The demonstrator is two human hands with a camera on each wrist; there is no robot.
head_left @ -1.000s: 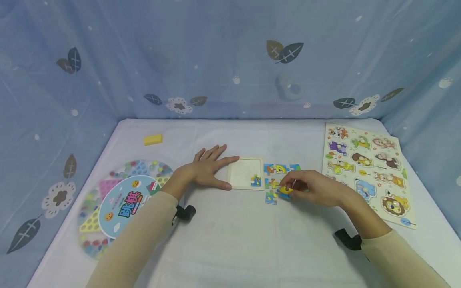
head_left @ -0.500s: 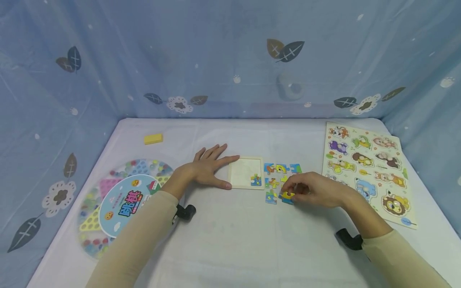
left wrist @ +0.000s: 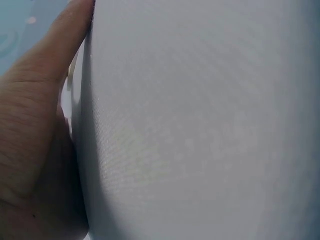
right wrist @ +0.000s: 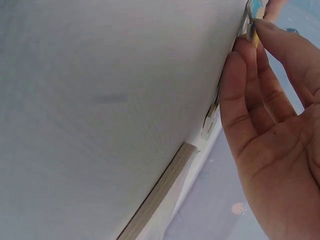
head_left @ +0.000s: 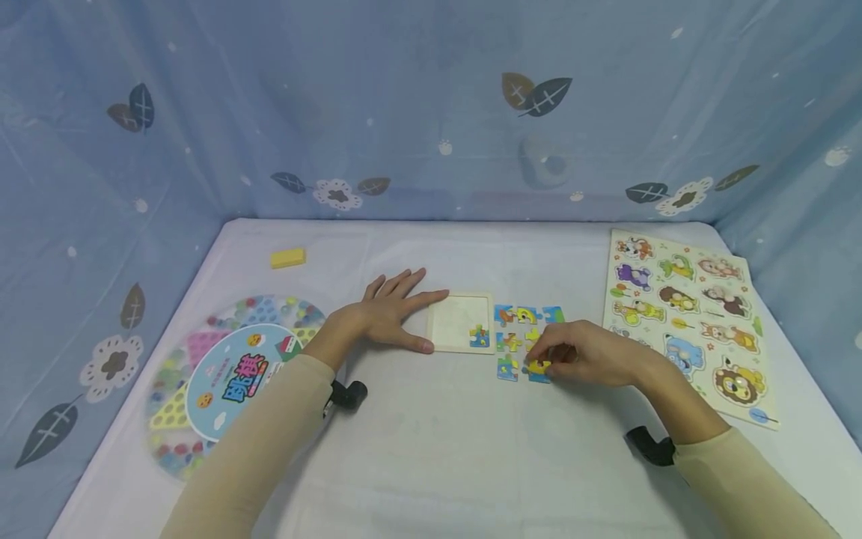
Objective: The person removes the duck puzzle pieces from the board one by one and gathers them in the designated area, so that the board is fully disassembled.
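My left hand [head_left: 387, 322] lies with spread fingers at the left side of a small wooden puzzle frame [head_left: 447, 323], index fingertip and thumb right at its edge. One blue jigsaw piece [head_left: 480, 336] sits in the frame's front right corner. To the right of the frame, my right hand [head_left: 586, 352] pinches a yellow-and-blue jigsaw piece [head_left: 539, 372] between thumb and fingers, low over the table. Loose jigsaw pieces [head_left: 508, 342] lie in rows beside it, some partly hidden by the fingers. In the right wrist view, the thumb presses against the held piece's edge.
An animal puzzle board [head_left: 680, 322] lies at the right. At the left is a round Chinese checkers set [head_left: 229, 385], partly under the left forearm. A yellow block [head_left: 288, 258] lies at the back left. A patterned blue curtain [head_left: 431, 112] surrounds the table.
My right hand has shifted the pinched jigsaw piece slightly toward the front and right, turning it and bringing it flatter. The left hand and the frame have stayed in place.
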